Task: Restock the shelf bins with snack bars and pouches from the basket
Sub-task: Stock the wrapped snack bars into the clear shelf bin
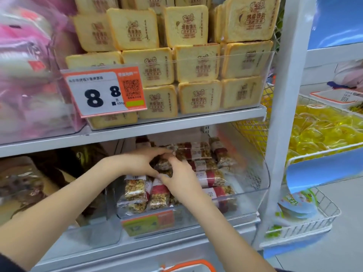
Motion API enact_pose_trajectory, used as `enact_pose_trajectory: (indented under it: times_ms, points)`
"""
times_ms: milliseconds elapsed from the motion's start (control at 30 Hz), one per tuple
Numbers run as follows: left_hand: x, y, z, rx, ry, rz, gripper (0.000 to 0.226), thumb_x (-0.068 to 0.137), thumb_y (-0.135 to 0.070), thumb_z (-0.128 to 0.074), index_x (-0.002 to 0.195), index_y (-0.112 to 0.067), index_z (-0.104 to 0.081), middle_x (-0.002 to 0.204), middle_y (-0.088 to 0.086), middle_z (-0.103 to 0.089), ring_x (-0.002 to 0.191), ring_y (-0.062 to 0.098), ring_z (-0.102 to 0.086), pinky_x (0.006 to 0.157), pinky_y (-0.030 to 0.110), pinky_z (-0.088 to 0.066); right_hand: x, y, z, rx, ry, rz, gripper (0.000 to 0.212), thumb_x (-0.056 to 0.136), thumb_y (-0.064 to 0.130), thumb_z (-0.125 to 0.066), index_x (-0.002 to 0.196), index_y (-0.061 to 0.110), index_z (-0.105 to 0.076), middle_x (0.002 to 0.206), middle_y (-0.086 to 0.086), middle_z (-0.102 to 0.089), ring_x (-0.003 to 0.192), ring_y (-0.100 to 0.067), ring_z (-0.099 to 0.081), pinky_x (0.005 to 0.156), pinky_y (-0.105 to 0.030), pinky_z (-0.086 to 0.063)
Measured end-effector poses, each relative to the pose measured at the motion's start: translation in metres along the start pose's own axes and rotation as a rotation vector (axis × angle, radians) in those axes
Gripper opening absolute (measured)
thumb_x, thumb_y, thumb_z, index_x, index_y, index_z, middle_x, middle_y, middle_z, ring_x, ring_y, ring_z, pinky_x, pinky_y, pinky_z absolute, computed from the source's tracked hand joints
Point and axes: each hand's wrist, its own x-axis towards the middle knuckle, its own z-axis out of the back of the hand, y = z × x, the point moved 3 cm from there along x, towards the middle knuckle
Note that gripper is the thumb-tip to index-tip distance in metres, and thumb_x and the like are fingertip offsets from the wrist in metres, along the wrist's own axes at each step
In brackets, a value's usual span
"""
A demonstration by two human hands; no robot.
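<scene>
Reaching into a clear shelf bin (253, 185), both hands (157, 165) (fingers curled) hold snack bars (164, 164).

single head view, close, angled forward and down onto the shelf bin (253, 185) at arm's reach

The pink packets (29, 75) at the upper left of the frame are smeared by blur, so their print cannot be read. The top row of toast-slice packs (137, 28) is cut off by the upper edge. At the bottom edge only an orange rim of the basket (188, 266) shows. Both forearms run out of the frame at the lower left and bottom. The left hand (137, 163) and right hand (182, 183) cover the snack bar (164, 165) between them, so the hold is unclear. The lower price tag (147, 222) is too blurred to read. Dark packets (23, 185) at the left are indistinct.
</scene>
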Motion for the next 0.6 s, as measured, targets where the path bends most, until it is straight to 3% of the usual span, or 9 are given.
enact_pose_trajectory:
  times_ms: [100,200,267,333,400,467,533,600]
  points:
    - [0.002,-0.003,0.0,-0.124,-0.133,-0.034,0.067,0.085,-0.019,-0.067,0.143,-0.026,-0.036,0.142,-0.004,-0.046,0.122,0.01,-0.047,0.093,0.017,-0.037,0.005,-0.004,0.003,0.117,-0.079,0.031,0.051,0.084,0.026,-0.069,0.131,0.023,-0.048,0.119,-0.007,-0.06,0.109,-0.024,-0.057,0.085,-0.027,-0.046]
    - [0.0,-0.012,0.005,-0.422,-0.244,-0.1,0.054,0.087,-0.011,-0.062,0.135,-0.029,-0.045,0.132,-0.003,-0.056,0.115,0.01,-0.056,0.095,0.022,-0.046,0.006,-0.009,0.022,0.193,-0.199,0.045,0.042,0.078,0.018,-0.074,0.115,0.021,-0.053,0.103,-0.004,-0.063,0.094,-0.019,-0.06,0.072,-0.024,-0.045]
    - [0.0,-0.025,0.008,-0.483,-0.241,-0.157,0.06,0.084,-0.013,-0.065,0.133,-0.038,-0.041,0.131,-0.009,-0.054,0.112,0.006,-0.056,0.093,0.025,-0.05,0.0,-0.011,0.043,0.222,-0.33,0.052,0.026,0.079,0.016,-0.074,0.094,0.022,-0.053,0.087,-0.001,-0.061,0.077,-0.015,-0.057,0.064,-0.021,-0.041]
    - [0.003,-0.041,0.011,-0.462,-0.267,-0.216,0.069,0.081,-0.018,-0.071,0.134,-0.043,-0.036,0.127,-0.023,-0.048,0.109,-0.003,-0.053,0.092,0.019,-0.048,-0.009,-0.014,0.065,0.278,-0.466,0.026,0.029,0.079,0.023,-0.076,0.077,0.019,-0.047,0.07,-0.002,-0.057,0.063,-0.013,-0.053,0.056,-0.016,-0.04]
    - [0.01,-0.055,0.014,-0.533,-0.34,-0.218,0.067,0.077,-0.021,-0.077,0.13,-0.038,-0.039,0.118,-0.026,-0.048,0.108,-0.005,-0.051,0.092,0.016,-0.045,-0.023,-0.018,0.084,0.408,-0.59,-0.044,0.031,0.08,0.031,-0.073,0.076,0.014,-0.048,0.061,-0.006,-0.057,0.058,-0.017,-0.06,0.054,-0.018,-0.049]
    - [0.019,-0.068,0.012,-0.596,-0.344,-0.211,0.068,0.073,-0.027,-0.08,0.129,-0.033,-0.04,0.119,-0.021,-0.048,0.112,-0.002,-0.05,0.092,0.015,-0.04,-0.036,-0.023,0.093,0.71,-0.65,-0.167,0.028,0.086,0.028,-0.068,0.086,0.007,-0.049,0.055,-0.007,-0.059,0.054,-0.021,-0.065,0.052,-0.027,-0.055]
    - [0.026,-0.078,0.004,-0.528,-0.298,-0.243,0.075,0.073,-0.033,-0.079,0.136,-0.031,-0.037,0.123,-0.021,-0.044,0.114,-0.004,-0.043,0.091,0.009,-0.034,-0.046,-0.027,0.098,1.047,-0.61,-0.288,0.024,0.09,0.023,-0.064,0.089,0.007,-0.047,0.055,-0.009,-0.061,0.057,-0.024,-0.068,0.052,-0.031,-0.057]
    - [0.031,-0.084,-0.001,-0.414,-0.313,-0.277,0.069,0.076,-0.035,-0.076,0.136,-0.03,-0.042,0.127,-0.021,-0.045,0.115,-0.005,-0.041,0.096,0.012,-0.034,-0.054,-0.035,0.108,1.092,-0.531,-0.359,0.022,0.092,0.025,-0.06,0.089,0.006,-0.049,0.059,-0.016,-0.063,0.059,-0.029,-0.068,0.05,-0.031,-0.057]
